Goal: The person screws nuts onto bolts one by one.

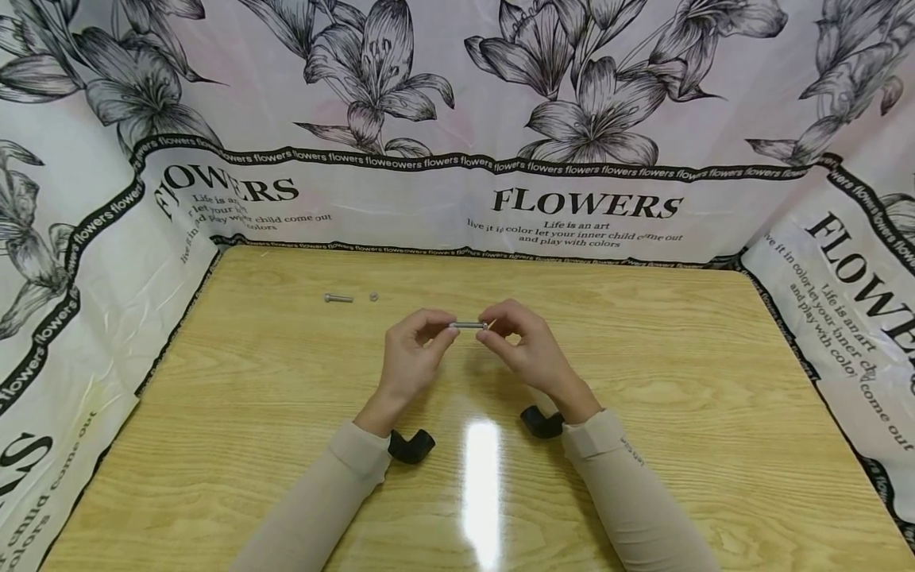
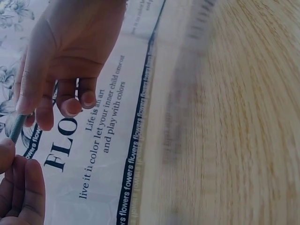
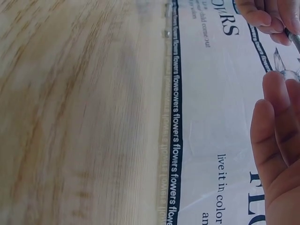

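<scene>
A slim metal bolt [image 1: 469,325] lies level between both hands, held above the table. My left hand [image 1: 413,349] pinches its left end between thumb and fingertips. At the other end, thumb and fingers of my right hand [image 1: 529,349] pinch it beside a small wider piece; whether that is a nut or the bolt's head, I cannot tell. Threads show on the bolt [image 2: 18,129] in the left wrist view. The fingertips hide both ends in part. Farther back on the table lie a second bolt [image 1: 339,299] and a small loose nut [image 1: 373,296].
The wood-grain table [image 1: 236,397] has a bright glare strip in front. A white flower-printed cloth [image 1: 407,206] hangs along its back and sides. Black wrist mounts [image 1: 412,447] stick out beside the cuffs.
</scene>
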Tool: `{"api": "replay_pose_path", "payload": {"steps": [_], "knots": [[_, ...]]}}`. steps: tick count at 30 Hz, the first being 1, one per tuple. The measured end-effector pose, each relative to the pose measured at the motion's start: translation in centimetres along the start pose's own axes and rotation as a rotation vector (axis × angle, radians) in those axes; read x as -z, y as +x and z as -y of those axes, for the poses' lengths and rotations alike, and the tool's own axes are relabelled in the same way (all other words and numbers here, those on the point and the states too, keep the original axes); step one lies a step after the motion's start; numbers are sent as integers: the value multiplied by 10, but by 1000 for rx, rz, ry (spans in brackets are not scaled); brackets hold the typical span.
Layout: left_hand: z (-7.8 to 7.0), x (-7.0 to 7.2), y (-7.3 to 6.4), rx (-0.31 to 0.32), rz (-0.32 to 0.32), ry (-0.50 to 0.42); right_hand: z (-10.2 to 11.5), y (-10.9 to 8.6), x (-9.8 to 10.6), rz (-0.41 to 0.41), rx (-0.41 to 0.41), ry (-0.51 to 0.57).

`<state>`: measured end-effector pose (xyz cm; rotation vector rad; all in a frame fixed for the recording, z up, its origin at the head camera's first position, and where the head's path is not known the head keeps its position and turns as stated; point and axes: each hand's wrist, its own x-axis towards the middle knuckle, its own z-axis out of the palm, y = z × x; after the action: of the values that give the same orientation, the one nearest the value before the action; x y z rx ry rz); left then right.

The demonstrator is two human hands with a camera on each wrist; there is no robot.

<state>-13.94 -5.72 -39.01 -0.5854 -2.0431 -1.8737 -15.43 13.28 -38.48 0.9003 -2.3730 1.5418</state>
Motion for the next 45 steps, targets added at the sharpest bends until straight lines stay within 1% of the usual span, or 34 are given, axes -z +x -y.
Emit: {"api": "replay_pose_path", "payload": {"steps": [5, 12, 16, 19, 23, 26, 31, 39, 45], "knots": [[0, 1, 0, 3, 4, -2, -1, 0, 1, -16, 11, -5], [1, 1, 0, -4, 22, -15, 0, 1, 1, -54, 4, -38], [2, 0, -1, 8, 25, -18, -2, 1, 1, -41, -17, -32], [1, -1, -1, 21, 23, -14, 0, 0, 2, -28, -53, -27], [2, -1, -1, 27, 23, -17, 1, -2, 3, 4, -82, 11], [3, -1, -1, 26, 24, -30, 1, -1, 3, 20, -55, 35], [4, -2, -1, 26, 25, -36, 0, -1, 1, 4, -1, 16], [1, -2, 0, 47, 49, -27, 1, 0, 1, -19, -2, 14], [-1, -2, 0, 47, 60, -32, 2, 0, 2, -23, 6, -3]]}}
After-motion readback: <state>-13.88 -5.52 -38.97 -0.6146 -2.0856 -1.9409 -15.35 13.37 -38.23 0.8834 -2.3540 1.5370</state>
